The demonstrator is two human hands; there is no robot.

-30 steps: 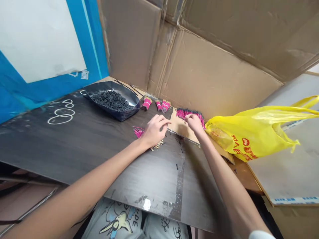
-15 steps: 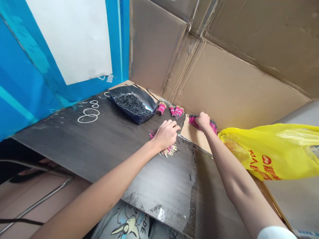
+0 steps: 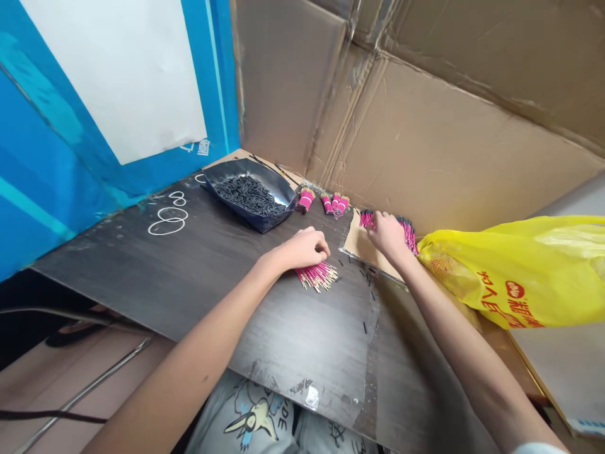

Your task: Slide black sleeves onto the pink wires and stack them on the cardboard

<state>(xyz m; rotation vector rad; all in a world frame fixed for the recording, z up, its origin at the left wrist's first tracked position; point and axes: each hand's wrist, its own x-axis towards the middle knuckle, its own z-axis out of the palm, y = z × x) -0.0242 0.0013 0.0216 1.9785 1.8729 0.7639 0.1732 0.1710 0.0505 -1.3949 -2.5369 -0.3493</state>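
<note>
My left hand [image 3: 307, 247] is closed, fingertips curled together, just above a fanned pile of thin pink wire-like pieces with pale tips [image 3: 317, 275]. What it pinches, if anything, is hidden. At the right, my right hand [image 3: 386, 234] is also closed, its fingers pointing down among a row of pink pieces with dark ends [image 3: 407, 232] on a cardboard sheet [image 3: 362, 244]. Its fingertips are partly hidden, so I cannot make out what they hold. Behind my hands lie banded pink bundles [image 3: 306, 200] and a dark tray [image 3: 265, 222] of short black tube-like pieces [image 3: 248, 194].
A yellow plastic bag [image 3: 534, 271] rests to the right of the cardboard sheet. White rubber-band-like loops [image 3: 167, 221] lie on the dark tabletop [image 3: 227, 271] at left. Cardboard walls [image 3: 449, 145] stand behind. Small black pieces [image 3: 365, 327] are scattered on the table.
My left hand has moved a little left and up, showing more of the pink pile. My right hand has shifted slightly nearer me along the row. The view has tilted slightly.
</note>
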